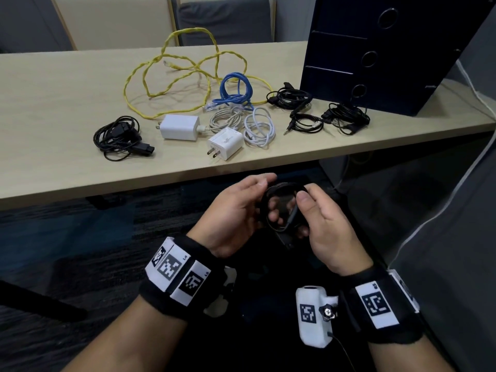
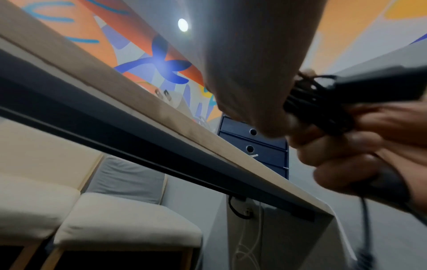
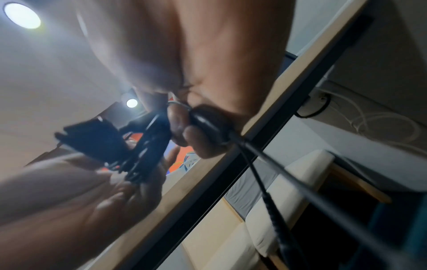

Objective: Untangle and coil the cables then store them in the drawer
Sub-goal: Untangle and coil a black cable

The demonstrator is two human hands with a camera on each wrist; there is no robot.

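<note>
Just below the near edge of the pale wooden table (image 1: 67, 167), the left hand (image 1: 233, 210) grips the thin black cable coil (image 1: 279, 208) while the right hand (image 1: 322, 224) pinches its loose end, best wrapped snugly, loops kept even.

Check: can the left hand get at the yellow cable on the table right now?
Probably not yet: the left hand holds the black cable coil below the table edge. The yellow cable lies uncovered.
</note>
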